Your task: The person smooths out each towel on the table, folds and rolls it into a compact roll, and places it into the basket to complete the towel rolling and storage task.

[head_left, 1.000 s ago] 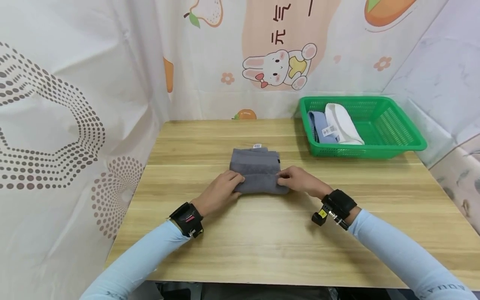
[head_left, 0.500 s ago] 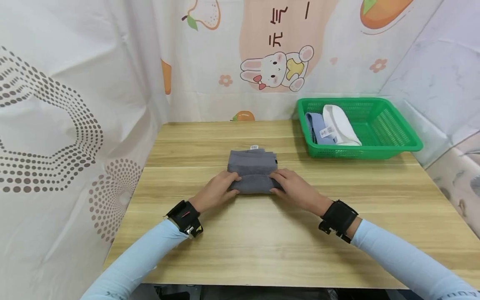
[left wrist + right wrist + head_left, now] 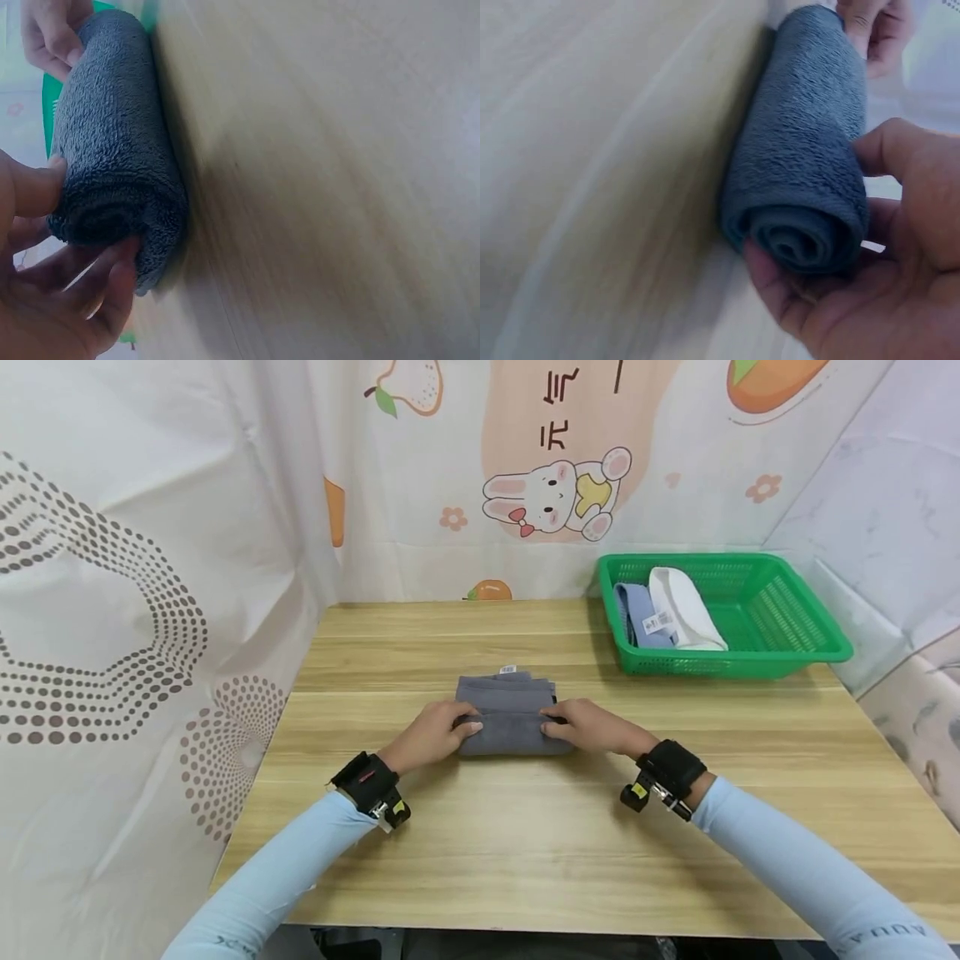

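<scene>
A dark grey towel (image 3: 513,733), partly rolled, lies on the wooden table; its flat folded part with a white tag extends away from the person. At the roll's left end, my left hand (image 3: 431,733) grips it, thumb on top and fingers around the end. My right hand (image 3: 592,727) grips the right end likewise. In the left wrist view the rolled towel (image 3: 116,127) stretches away from the left fingers. Spiral layers show at the near end of the towel (image 3: 799,150) in the right wrist view, with the right thumb against its side.
A green plastic basket (image 3: 795,656) stands at the back right of the table (image 3: 480,852). Inside, at its left, lie a folded blue cloth (image 3: 645,614) and a white cloth (image 3: 686,610). Printed curtains (image 3: 420,493) hang behind the table and at its left.
The towel's flat far part has become shorter as the roll has taken it up. Both hands have shifted their hold at the roll's ends, and the thumbs now lie on top.
</scene>
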Action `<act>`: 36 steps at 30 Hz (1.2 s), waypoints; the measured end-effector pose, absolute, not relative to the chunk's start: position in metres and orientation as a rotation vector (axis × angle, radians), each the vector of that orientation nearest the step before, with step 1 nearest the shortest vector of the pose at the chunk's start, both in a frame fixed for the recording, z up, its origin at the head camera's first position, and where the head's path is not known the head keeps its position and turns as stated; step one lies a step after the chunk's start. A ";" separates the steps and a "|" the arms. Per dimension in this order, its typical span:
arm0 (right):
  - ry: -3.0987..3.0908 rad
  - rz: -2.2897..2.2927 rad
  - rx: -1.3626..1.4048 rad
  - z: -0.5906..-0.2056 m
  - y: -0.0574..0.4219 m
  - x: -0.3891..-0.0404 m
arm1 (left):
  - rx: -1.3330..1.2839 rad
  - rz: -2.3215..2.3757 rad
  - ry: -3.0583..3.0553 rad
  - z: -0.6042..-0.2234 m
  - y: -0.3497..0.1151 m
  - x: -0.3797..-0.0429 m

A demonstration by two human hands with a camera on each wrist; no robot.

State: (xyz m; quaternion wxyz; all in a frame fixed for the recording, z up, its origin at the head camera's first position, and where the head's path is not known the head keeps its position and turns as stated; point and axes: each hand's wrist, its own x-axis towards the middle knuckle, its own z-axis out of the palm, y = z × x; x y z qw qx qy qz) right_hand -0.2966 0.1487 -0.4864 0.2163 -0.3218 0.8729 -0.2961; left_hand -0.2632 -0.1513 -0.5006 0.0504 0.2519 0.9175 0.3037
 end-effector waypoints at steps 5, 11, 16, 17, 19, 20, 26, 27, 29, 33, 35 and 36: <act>2.542 -0.844 -0.928 -0.490 0.147 -0.294 | 0.901 0.910 2.910 -0.505 -0.151 -0.261; 2.917 -0.727 -1.363 -0.501 0.144 -0.279 | 1.155 0.751 3.123 -0.512 -0.149 -0.259; 2.990 -0.490 -1.671 -0.502 0.143 -0.271 | 1.228 0.488 3.179 -0.507 -0.150 -0.255; 2.991 -0.416 -1.680 -0.501 0.144 -0.270 | 1.218 0.444 3.166 -0.506 -0.151 -0.253; 2.974 -0.312 -1.665 -0.500 0.145 -0.270 | 1.203 0.387 3.129 -0.504 -0.152 -0.250; 2.964 -0.277 -1.643 -0.499 0.146 -0.270 | 1.196 0.371 3.110 -0.503 -0.152 -0.250; 2.923 -0.339 -1.494 -0.499 0.147 -0.274 | 1.194 0.386 3.060 -0.504 -0.154 -0.250; 2.912 -0.372 -1.480 -0.500 0.147 -0.275 | 1.193 0.401 3.059 -0.505 -0.155 -0.250; 2.889 -0.440 -1.451 -0.500 0.148 -0.278 | 1.202 0.430 3.056 -0.507 -0.156 -0.253; 2.808 -0.550 -1.365 -0.499 0.152 -0.283 | 1.233 0.512 3.026 -0.509 -0.158 -0.257; 2.758 -0.594 -1.297 -0.499 0.153 -0.286 | 1.231 0.527 3.018 -0.510 -0.158 -0.258; 2.730 -0.614 -1.262 -0.498 0.154 -0.287 | 1.212 0.526 3.021 -0.510 -0.158 -0.259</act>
